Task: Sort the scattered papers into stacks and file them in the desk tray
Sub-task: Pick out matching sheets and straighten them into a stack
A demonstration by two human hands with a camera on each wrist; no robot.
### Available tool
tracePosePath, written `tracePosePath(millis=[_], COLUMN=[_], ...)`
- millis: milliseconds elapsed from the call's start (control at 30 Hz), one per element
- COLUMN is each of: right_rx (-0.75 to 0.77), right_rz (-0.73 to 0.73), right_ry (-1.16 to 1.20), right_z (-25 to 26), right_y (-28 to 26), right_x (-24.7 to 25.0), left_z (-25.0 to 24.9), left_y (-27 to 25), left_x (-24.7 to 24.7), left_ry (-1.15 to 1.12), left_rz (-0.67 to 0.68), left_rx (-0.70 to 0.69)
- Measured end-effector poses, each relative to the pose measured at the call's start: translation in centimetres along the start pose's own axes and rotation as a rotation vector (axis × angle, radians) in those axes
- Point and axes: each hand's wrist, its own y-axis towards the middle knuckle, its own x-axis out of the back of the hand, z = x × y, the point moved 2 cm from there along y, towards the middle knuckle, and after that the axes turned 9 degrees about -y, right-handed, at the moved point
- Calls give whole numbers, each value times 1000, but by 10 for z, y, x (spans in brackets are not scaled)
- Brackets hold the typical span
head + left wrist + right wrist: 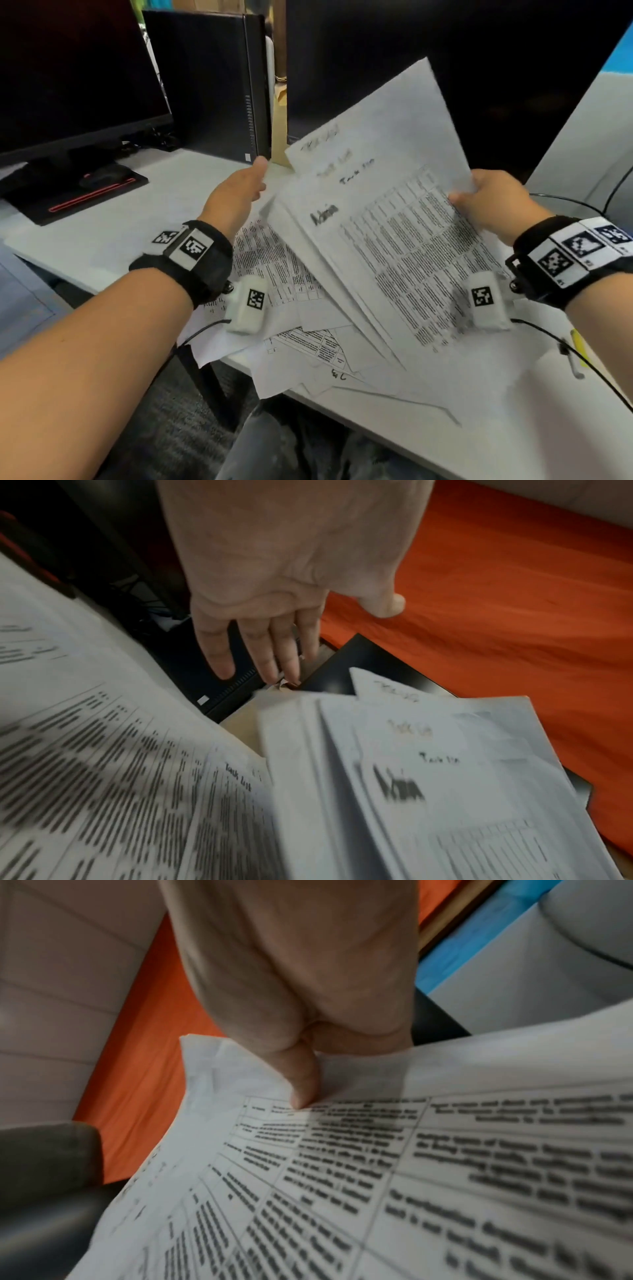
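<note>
Your right hand pinches the fanned sheaf of papers by one edge, thumb on top, lifted over the loose sheets on the table. Your left hand is empty, fingers straight and slightly spread. With one pinch on a splayed bundle, sheets could slide out and scatter again; no desk tray is visible

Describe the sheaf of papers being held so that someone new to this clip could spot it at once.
Start at the white desk with dark monitors behind it. Loose printed sheets lie flat near its front edge. The held sheaf is raised above them, fanned and tilted, pinched at its far right edge by the right hand; its top page bears a bold handwritten word above a printed table. The left hand is open beside it.
</note>
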Motion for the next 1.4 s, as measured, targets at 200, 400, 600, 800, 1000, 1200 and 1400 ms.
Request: tracePosePath(millis=[200,400,600,800,1000,1200,1400], right_rx=[-62,-146,-80,104,159,351,413], right_rz=[-79,-113,-314,-361,-190,-400,-500], right_ry=[379,602,730,819,859,779,332], right_z=[1,7,22,28,20,41,63], right_y=[-2,-10,-23,-44,-52,-46,-32], right_x=[19,14,19,21,14,50,74], left_z=[24,2,-54,-70,-43,-41,-31], left_y=[-28,-35,-45,-49,-50,-48,-46], left_x=[-31,-73,-85,-77,-74,-74,-73], left_ry=[-61,-373,-285,-218,-233,-242,-287], left_rz=[206,169,89,11,93,68,70], left_rx=[147,72,-209,-430,-321,-276,-261])
